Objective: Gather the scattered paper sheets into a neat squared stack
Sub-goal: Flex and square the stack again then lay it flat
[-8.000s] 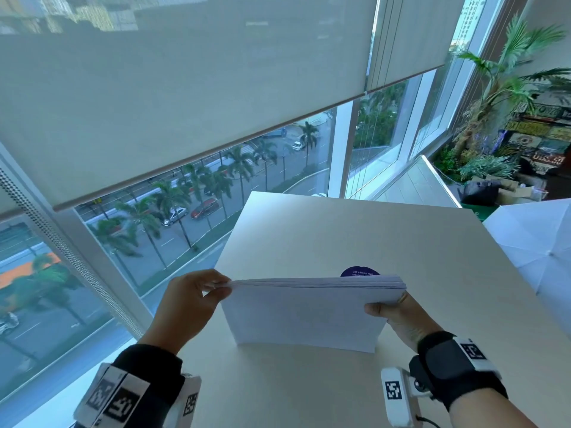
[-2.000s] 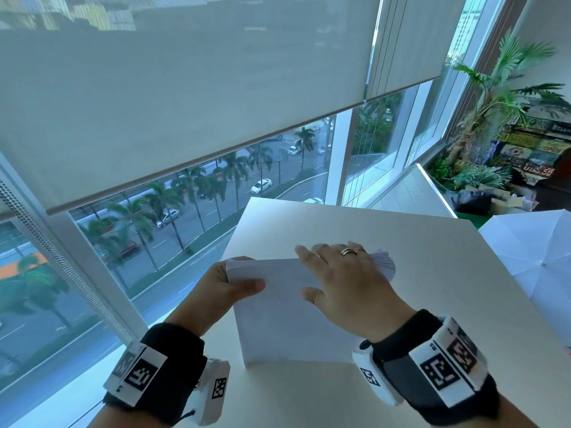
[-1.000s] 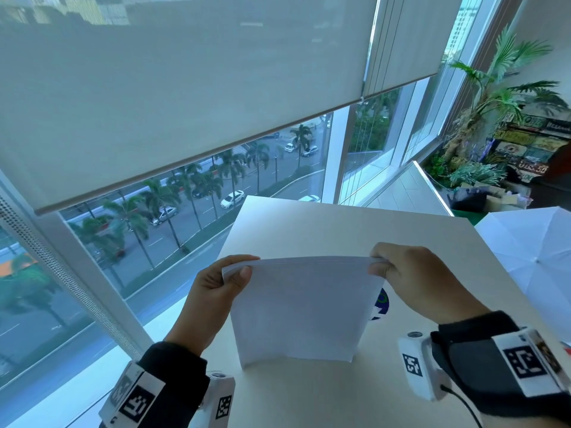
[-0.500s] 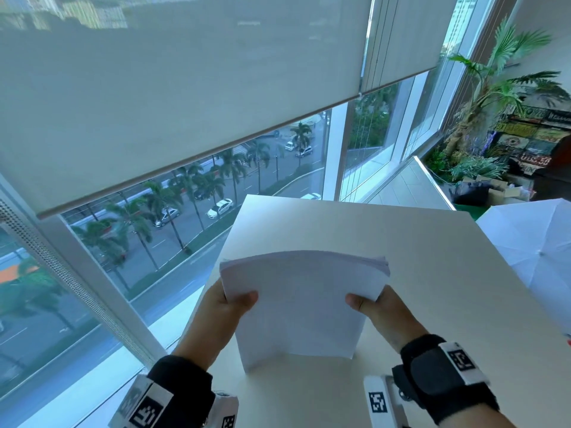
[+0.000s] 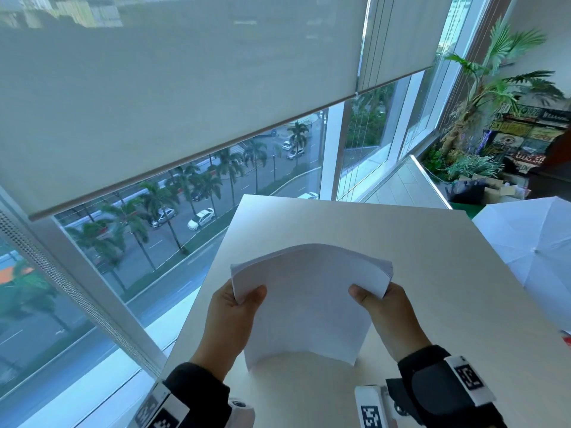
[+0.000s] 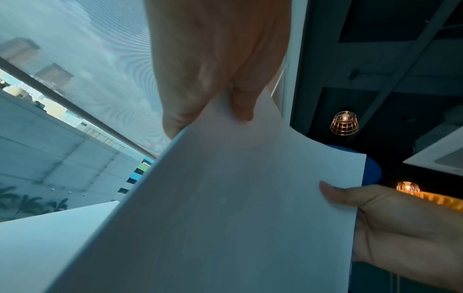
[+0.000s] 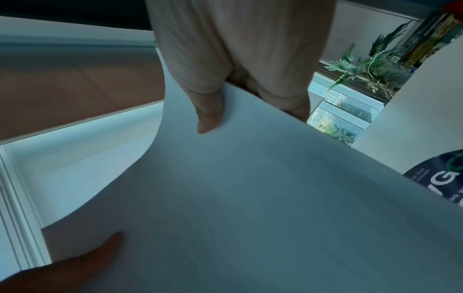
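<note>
Over the tabletop [image 5: 432,273]: paper stack [image 5: 309,304] stood on edge, bowed.
Left hand [image 5: 228,325]: pinched stack's left edge.
Right hand [image 5: 389,316]: pinched right edge.
Writing: dark round sticker [image 7: 435,178] showed "G"; rest illegible.

- The right hand [image 7: 240,59] comes down from the top edge and pinches the paper stack [image 7: 250,198], thumb [image 7: 209,113] on the near face, fingers behind.
- The stack bows and fills most of the frame.
- The left hand [image 7: 57,271] shows at bottom left, its thumb on the paper.
- A plant [image 7: 363,65] stands at upper right.
- A dark printed disc [image 7: 435,178] peeks out at the right edge.
</note>
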